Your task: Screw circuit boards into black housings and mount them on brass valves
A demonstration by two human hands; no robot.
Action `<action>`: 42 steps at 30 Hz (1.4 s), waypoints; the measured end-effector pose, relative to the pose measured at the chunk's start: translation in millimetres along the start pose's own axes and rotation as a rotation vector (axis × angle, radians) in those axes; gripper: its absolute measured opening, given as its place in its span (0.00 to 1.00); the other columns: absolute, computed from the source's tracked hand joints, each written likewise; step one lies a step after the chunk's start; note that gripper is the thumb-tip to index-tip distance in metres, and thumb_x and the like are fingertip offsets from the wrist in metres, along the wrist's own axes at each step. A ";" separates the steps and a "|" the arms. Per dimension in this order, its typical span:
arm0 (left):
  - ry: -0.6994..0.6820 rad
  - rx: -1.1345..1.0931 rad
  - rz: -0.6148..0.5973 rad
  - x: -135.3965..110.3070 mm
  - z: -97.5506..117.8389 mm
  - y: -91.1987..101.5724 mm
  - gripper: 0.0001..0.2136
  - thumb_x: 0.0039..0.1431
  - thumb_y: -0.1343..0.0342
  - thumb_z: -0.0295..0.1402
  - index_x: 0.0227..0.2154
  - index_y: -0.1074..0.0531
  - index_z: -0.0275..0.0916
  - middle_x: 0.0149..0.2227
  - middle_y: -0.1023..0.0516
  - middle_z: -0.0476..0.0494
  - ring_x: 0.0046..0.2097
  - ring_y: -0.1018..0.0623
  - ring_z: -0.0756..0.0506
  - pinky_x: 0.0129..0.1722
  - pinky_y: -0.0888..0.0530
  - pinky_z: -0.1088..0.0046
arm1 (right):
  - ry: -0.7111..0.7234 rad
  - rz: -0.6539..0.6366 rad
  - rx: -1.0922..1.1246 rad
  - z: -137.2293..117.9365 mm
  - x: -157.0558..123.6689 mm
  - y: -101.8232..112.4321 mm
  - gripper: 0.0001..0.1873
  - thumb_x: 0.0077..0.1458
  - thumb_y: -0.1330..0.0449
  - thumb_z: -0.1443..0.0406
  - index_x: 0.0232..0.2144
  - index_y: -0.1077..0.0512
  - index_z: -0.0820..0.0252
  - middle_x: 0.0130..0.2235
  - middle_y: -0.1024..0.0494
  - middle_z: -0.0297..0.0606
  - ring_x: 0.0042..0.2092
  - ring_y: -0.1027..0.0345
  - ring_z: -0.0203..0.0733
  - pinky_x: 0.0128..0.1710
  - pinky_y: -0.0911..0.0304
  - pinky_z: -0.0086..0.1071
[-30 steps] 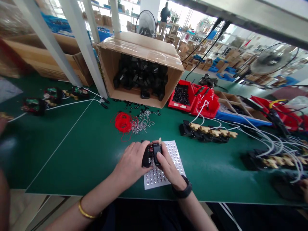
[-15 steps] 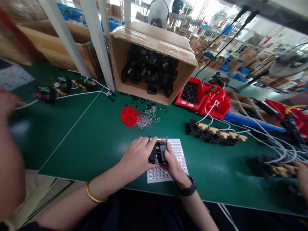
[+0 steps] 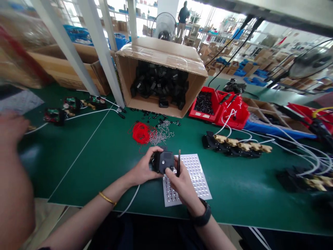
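A black plastic housing [image 3: 167, 160] with a small round silvery spot on its face is held up between both hands. My left hand [image 3: 142, 169] grips its left side, fingers on top and thumb below. The thumb of my right hand [image 3: 183, 182] presses on the lower right of the housing. A slim, dark, upright tool [image 3: 179, 162], perhaps tweezers, is also in my right hand. Under the hands lies a white sheet [image 3: 201, 177] with rows of small shiny domes, partly covered. A white cable [image 3: 133, 200] runs below my left hand toward the table edge.
Red wire [image 3: 141, 133] and loose metal pins [image 3: 158, 136] lie ahead. Behind them a cardboard box [image 3: 166, 48] holds black housings. Red bins [image 3: 204, 116] stand right of it, and brass-fitted assemblies [image 3: 234, 146] lie nearer. Another person's arm [image 3: 13, 166] reaches in at left.
The housing has turned so its broad face shows, and it has shifted slightly left with my hands. The white cable now shows below my left hand. The other person's hand at right is out of view.
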State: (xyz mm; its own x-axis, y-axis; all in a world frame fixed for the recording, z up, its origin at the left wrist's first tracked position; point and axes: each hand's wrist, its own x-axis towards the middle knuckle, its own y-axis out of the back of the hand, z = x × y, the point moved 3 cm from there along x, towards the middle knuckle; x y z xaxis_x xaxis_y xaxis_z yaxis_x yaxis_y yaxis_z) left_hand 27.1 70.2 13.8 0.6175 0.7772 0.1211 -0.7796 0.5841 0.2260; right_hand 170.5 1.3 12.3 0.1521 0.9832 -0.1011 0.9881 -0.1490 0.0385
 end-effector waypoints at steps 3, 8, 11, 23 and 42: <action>0.033 -0.083 -0.010 -3.0 -11.7 0.9 0.31 0.45 0.36 0.33 0.50 0.46 0.42 0.52 0.37 0.39 0.53 0.31 0.41 0.52 0.33 0.61 | -0.111 -0.046 0.194 7.5 2.0 -7.3 0.23 0.48 0.37 0.58 0.46 0.34 0.61 0.42 0.25 0.41 0.45 0.31 0.46 0.47 0.37 0.40; 0.054 -0.124 -0.029 -6.1 -19.1 0.5 0.31 0.46 0.36 0.33 0.50 0.47 0.42 0.53 0.39 0.38 0.55 0.34 0.40 0.54 0.34 0.60 | -0.186 -0.040 0.282 11.0 0.7 -11.6 0.26 0.44 0.33 0.61 0.45 0.36 0.60 0.39 0.24 0.39 0.41 0.30 0.44 0.43 0.36 0.37; 0.061 -0.142 -0.045 -5.2 -21.3 1.3 0.31 0.46 0.36 0.34 0.50 0.47 0.42 0.53 0.39 0.37 0.55 0.33 0.40 0.54 0.35 0.59 | -0.190 -0.021 0.315 10.9 -0.4 -15.3 0.26 0.43 0.33 0.61 0.44 0.36 0.59 0.38 0.24 0.38 0.40 0.30 0.44 0.39 0.34 0.36; 0.509 -0.118 0.046 -50.3 21.8 35.5 0.31 0.60 0.67 0.53 0.54 0.40 0.35 0.25 0.27 0.45 0.18 0.35 0.51 0.18 0.36 0.75 | -0.032 -0.200 0.191 -23.9 -1.5 48.3 0.26 0.44 0.34 0.60 0.46 0.35 0.57 0.39 0.28 0.38 0.31 0.33 0.36 0.26 0.36 0.28; -0.064 0.851 -0.193 78.5 9.9 62.6 0.07 0.56 0.49 0.30 0.35 0.27 0.41 0.37 0.23 0.46 0.42 0.26 0.46 0.43 0.33 0.70 | 0.681 -0.127 -0.860 -4.9 4.5 70.4 0.12 0.62 0.53 0.69 0.41 0.30 0.60 0.40 0.23 0.42 0.39 0.28 0.39 0.36 0.33 0.29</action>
State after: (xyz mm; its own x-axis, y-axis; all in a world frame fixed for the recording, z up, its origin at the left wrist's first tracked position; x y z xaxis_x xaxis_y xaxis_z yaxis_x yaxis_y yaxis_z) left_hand 27.8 165.4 47.0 0.7555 0.6528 0.0547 -0.3335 0.3114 0.8898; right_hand 240.7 -4.2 19.4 -0.2547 0.8782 0.4049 0.6097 -0.1792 0.7721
